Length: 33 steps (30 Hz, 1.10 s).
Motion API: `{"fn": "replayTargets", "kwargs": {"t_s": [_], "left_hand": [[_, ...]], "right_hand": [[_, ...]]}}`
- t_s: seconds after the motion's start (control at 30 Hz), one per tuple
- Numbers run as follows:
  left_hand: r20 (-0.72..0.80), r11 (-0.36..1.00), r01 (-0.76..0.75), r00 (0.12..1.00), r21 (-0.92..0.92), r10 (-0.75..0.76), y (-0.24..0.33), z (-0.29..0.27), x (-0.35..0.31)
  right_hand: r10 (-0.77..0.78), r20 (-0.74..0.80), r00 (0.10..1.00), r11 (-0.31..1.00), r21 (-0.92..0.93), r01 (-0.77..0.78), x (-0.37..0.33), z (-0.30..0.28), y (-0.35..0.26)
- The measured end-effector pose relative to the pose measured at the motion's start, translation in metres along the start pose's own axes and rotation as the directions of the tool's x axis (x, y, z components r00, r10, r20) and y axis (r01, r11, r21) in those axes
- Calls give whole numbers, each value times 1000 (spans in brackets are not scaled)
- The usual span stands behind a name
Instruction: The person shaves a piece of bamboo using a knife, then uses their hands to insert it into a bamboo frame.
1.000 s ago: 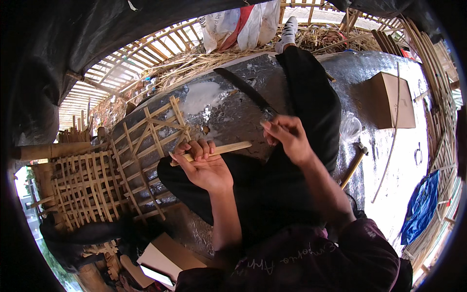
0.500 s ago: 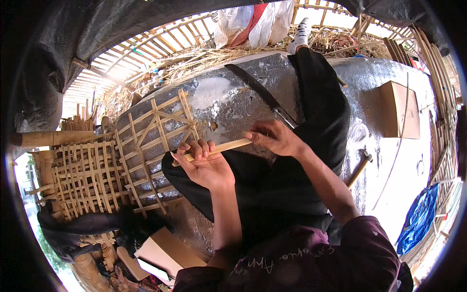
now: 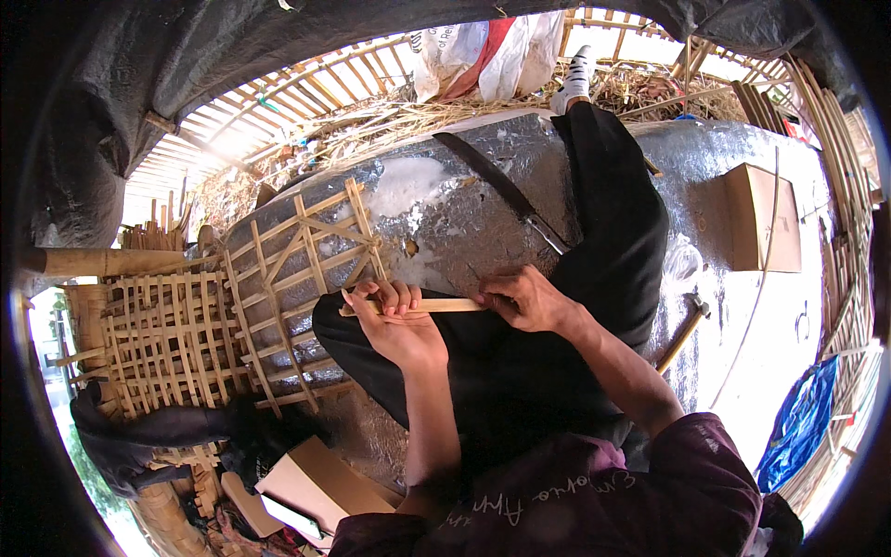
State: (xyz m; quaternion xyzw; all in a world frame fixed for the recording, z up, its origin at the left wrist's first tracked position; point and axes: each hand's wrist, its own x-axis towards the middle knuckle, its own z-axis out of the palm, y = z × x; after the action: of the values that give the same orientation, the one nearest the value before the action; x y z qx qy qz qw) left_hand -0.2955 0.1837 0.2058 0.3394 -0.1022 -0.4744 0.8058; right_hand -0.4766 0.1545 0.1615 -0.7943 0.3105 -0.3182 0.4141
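Silver sheet: we sit on this broad crinkled sheet [image 3: 687,176], which spreads to both sides of us.
Dark trouser legs: one leg [image 3: 613,186] stretches ahead on our right; the other is bent beneath our hands.
Bamboo lattice: the open frame [image 3: 307,244] lies ahead and left, its near corner just beyond our left fingertips; we cannot tell whether they touch.
Long knife: its dark blade [image 3: 483,169] slants away ahead-left, with the handle just beyond our right hand, untouched.
Hammer: it lies [image 3: 681,341] to our right, past the leg, well apart from our fingers.
Pale strip: this flat piece [image 3: 450,304] sits above our lap between the hands, long axis running left to right, its right end tipped very slightly away from us.
Left hand: palm up, we have our fingers [image 3: 404,339] curled over the strip's left part, a short end poking out beyond them.
Right hand: back up, our fingers [image 3: 529,299] seem pinched on its right tip.
Bare span: between both grips the strip's middle shows uncovered; neither hand is nearer, since each meets one end.
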Motion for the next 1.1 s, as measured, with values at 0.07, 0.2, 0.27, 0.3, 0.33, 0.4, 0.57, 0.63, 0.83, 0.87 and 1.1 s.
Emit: {"fn": "replayTargets", "kwargs": {"t_s": [0.07,0.2,0.27,0.3,0.33,0.4,0.57,0.63,0.83,0.87,1.1], "left_hand": [[-22,997,66,998,26,-65,5,-4,3],[-49,973,220,975,61,-218,15,-5,9],[-69,961,272,961,44,-269,19,-6,12],[-89,956,293,953,17,-290,21,-10,12],[-109,950,313,944,-11,-312,23,-12,13],[-135,956,288,951,50,-279,25,-14,14],[-187,944,237,963,228,-196,23,-14,5],[-217,931,250,957,268,-194,26,-11,1],[-198,875,311,947,370,-253,22,0,-3],[-180,868,321,945,379,-272,23,-2,-3],[-156,799,385,922,462,-354,20,4,-7]], "right_hand": [[42,87,995,995,86,-49,-4,0,-6],[-8,130,991,969,247,-25,-11,13,-4],[0,179,984,956,289,-52,-12,15,-3],[-13,202,979,957,287,-47,-9,11,-12],[-50,203,978,969,248,-2,-6,10,-16],[-117,213,970,982,169,81,-3,13,-20],[-267,162,950,964,29,266,-11,26,-26],[-307,168,937,950,0,312,-12,30,-33],[-371,197,907,926,7,377,-16,30,-46],[-374,212,903,925,7,381,-16,30,-47],[-293,143,945,955,99,281,-23,29,-56]]}}
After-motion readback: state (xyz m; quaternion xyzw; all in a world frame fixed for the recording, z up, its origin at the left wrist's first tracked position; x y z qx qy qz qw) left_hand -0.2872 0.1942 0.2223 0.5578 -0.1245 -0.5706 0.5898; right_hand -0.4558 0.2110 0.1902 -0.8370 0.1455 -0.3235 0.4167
